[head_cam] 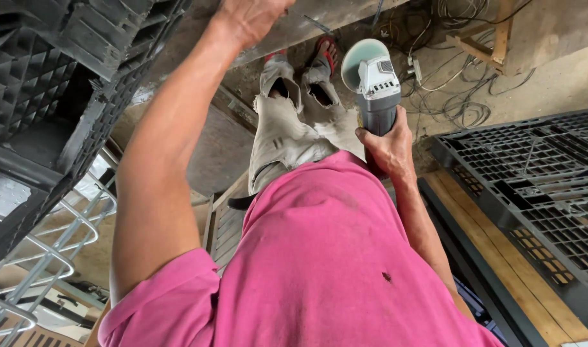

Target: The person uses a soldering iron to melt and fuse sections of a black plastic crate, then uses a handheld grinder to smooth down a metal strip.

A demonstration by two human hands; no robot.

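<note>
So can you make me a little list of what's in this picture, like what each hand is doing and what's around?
view: looking down the person's own body, pink shirt
right hand: fingers wrapped around a grey grinder, its disc pointing away
left hand: raised, reaching out to a board; contact unclear
feet: in red sandals on the concrete floor
left side: black plastic pallet standing, metal rack below
right side: another black pallet lying flat
far floor: tangled cables
</note>
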